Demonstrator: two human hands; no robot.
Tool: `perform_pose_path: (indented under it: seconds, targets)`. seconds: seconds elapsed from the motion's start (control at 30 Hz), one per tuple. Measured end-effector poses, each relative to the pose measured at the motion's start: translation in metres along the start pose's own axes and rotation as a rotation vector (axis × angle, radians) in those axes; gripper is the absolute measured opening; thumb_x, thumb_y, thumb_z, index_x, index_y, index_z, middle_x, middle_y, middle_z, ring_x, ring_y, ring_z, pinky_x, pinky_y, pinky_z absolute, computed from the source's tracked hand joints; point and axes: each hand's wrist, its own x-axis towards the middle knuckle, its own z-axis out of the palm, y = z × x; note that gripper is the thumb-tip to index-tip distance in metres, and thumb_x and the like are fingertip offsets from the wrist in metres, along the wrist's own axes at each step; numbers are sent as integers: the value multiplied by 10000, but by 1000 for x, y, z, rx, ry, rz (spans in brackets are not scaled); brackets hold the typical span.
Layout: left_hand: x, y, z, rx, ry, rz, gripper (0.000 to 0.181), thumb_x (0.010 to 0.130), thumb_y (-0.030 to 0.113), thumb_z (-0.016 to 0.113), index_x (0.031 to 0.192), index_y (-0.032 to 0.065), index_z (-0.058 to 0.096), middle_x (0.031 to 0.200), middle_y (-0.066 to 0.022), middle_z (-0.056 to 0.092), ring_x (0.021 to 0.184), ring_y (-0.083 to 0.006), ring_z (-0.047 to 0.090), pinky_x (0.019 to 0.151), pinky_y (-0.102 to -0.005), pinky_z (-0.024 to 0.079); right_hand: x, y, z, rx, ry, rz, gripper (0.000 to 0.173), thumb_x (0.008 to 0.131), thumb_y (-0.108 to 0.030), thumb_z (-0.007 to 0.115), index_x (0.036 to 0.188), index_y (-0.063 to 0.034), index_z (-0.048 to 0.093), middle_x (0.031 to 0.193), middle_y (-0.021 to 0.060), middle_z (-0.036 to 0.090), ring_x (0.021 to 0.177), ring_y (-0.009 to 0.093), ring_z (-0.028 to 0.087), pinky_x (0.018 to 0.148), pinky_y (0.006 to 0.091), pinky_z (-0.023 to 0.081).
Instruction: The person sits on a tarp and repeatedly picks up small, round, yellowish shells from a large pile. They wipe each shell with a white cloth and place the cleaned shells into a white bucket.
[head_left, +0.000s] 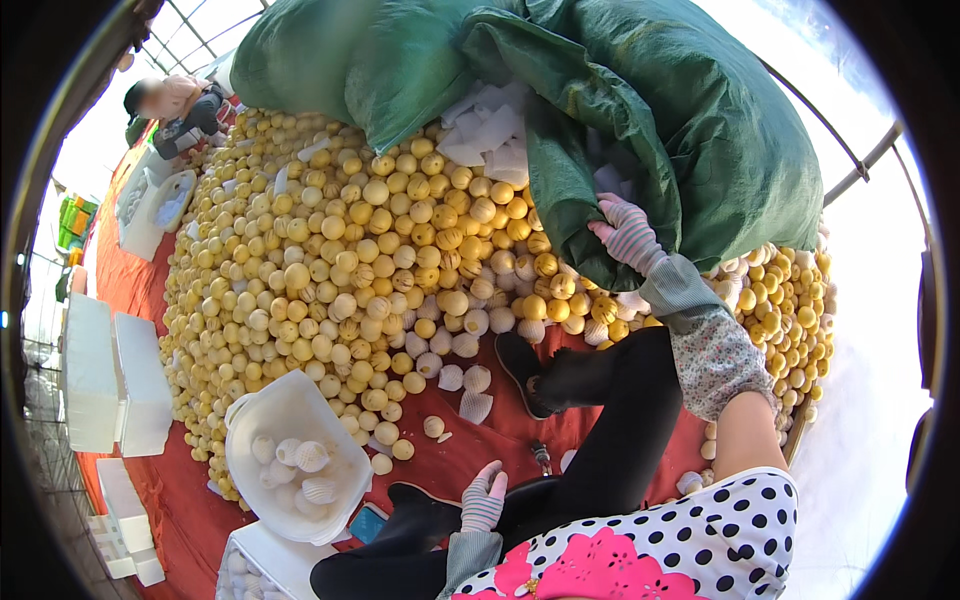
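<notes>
With striped fingerless gloves on both hands, I sit before a large heap of yellow round fruit (360, 247). My right hand (628, 231) grips the edge of a big green woven sack (720, 135), near its opening, where white foam sleeves (615, 180) show inside. My left hand (484, 499) rests near my knee, fingers apart and nothing in it. Left of it, a white plastic basket (349, 480) holds several net-wrapped fruits (311, 456). More wrapped fruits (476, 394) lie at the heap's lower edge on the red cloth.
White foam boxes (142, 382) stand at the left. Another box (277, 547) with wrapped fruit sits below the basket. A phone (367, 523) lies by my leg. At the upper left, another person (180, 105) sits near white containers (141, 232). Loose foam sleeves (487, 131) spill beside the sack.
</notes>
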Motion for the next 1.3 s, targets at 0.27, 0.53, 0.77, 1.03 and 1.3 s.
perform_pose_path:
  seconds: [0.27, 0.53, 0.77, 1.03, 1.3]
  targets:
    - [-5, -19, -11, 60, -15, 3, 340, 925, 119, 557, 1241, -9, 541, 995, -41, 619, 844, -81, 552, 765, -216, 458, -44, -36, -8, -343, -1154, 290, 422, 788, -330, 627, 1092, -38, 626, 1076, 170, 633, 1024, 326, 594, 875, 400, 460]
    - [-11, -37, -23, -17, 68, -100, 352, 934, 132, 543, 1253, -16, 523, 1045, -73, 620, 897, -115, 583, 809, -231, 480, -19, 41, 32, -387, -207, 298, 585, 806, -373, 666, 1250, -43, 474, 1208, 216, 545, 1047, 363, 572, 875, 416, 472]
    - [-9, -21, -10, 64, 51, -36, 360, 932, 120, 542, 1260, -26, 513, 1180, -128, 597, 1086, -169, 566, 935, -257, 436, -6, 81, 59, -643, -776, 531, 567, 765, -276, 700, 1244, -48, 500, 1159, 208, 601, 1078, 321, 592, 879, 410, 489]
    - [-17, -28, -6, 286, 13, 20, 398, 910, 218, 570, 1250, 14, 538, 1110, -159, 648, 1027, -209, 632, 909, -288, 469, -30, 95, 74, -482, -848, 473, 442, 751, -217, 718, 1123, -44, 555, 1069, 189, 630, 1027, 350, 603, 857, 398, 489]
    - [-22, -14, 0, -75, 106, 6, 346, 920, 145, 564, 1229, -12, 548, 1068, -110, 653, 989, -162, 622, 870, -248, 474, -4, 12, 26, -8, 2, 226, 506, 866, -119, 622, 1342, -136, 450, 974, 134, 633, 858, 238, 605, 813, 322, 485]
